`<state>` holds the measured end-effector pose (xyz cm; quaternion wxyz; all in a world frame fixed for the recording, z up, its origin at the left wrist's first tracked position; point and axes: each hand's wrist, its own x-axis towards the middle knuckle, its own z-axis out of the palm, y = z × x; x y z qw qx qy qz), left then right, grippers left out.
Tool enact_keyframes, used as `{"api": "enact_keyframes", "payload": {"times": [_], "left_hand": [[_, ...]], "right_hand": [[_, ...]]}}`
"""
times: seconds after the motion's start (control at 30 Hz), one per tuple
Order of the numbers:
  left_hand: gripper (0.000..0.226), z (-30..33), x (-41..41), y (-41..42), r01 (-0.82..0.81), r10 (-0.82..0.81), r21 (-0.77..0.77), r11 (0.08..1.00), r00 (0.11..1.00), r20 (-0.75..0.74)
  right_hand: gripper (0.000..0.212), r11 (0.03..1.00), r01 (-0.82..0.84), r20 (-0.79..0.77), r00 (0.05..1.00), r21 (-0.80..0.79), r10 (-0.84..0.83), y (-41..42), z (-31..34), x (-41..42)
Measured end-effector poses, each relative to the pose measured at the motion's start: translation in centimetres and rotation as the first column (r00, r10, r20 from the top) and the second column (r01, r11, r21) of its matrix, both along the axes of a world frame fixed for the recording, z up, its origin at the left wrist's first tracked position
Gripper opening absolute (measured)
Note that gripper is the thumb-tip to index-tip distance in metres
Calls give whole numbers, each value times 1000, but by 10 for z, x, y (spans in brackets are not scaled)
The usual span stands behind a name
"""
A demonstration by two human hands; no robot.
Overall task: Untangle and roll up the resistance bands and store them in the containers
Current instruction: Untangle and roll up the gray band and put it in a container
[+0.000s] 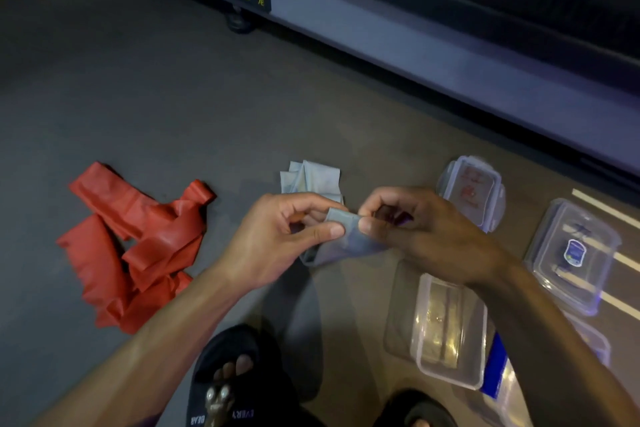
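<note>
Head view shows both hands working a grey band (341, 236) held above the floor (173, 107), with its far end lying in loose folds just beyond the fingers. Left hand (277, 236) pinches the band's near edge between thumb and forefinger; right hand (422, 229) pinches the same edge close beside it, fingers curled in. Judging by this, the step is starting the roll. To do it well, square the end first, keep the two pinches level so the edges stay aligned, and turn tightly while letting the slack feed flat, without twists. A red band (138, 246) lies crumpled on the floor to the left, not yet rolled. Open clear containers (446, 329) wait near right, with lids (575, 253) beyond them.
</note>
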<state>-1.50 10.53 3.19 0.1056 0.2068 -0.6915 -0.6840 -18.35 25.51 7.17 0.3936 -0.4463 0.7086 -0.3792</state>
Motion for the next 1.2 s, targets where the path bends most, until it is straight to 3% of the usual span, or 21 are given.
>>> {"api": "enact_keyframes", "payload": {"times": [0.2,0.37,0.5,0.7,0.77,0.9,1.03,1.1,1.2], "left_hand": [[13,62,0,-2,77,-78,-109,991,997,-12],[22,147,3,1,51,-68,-187,981,994,-88],[27,224,4,1,-2,-34,-207,978,985,-171],[16,296,18,18,-25,-11,-194,981,983,-183],[15,305,27,27,-70,29,-196,978,979,-204],[21,319,42,51,-126,73,-211,969,968,-241],[14,314,52,65,-151,104,-135,979,947,-304],[27,310,56,70,-169,117,-132,977,936,-331],[15,305,60,72,-143,115,-68,987,943,-311]], "right_hand": [[3,994,-20,27,999,109,17,1,66,4],[11,997,8,-184,983,75,6,4,162,20],[11,996,90,-337,937,-23,-93,9,240,36],[10,952,230,-524,795,-204,-304,13,317,68],[16,940,249,-548,765,-231,-338,17,334,80],[7,926,267,-571,730,-268,-375,28,347,96],[7,912,271,-592,697,-307,-406,39,347,111],[6,902,263,-606,672,-343,-426,43,344,118],[10,875,262,-623,621,-407,-475,48,334,125]]}}
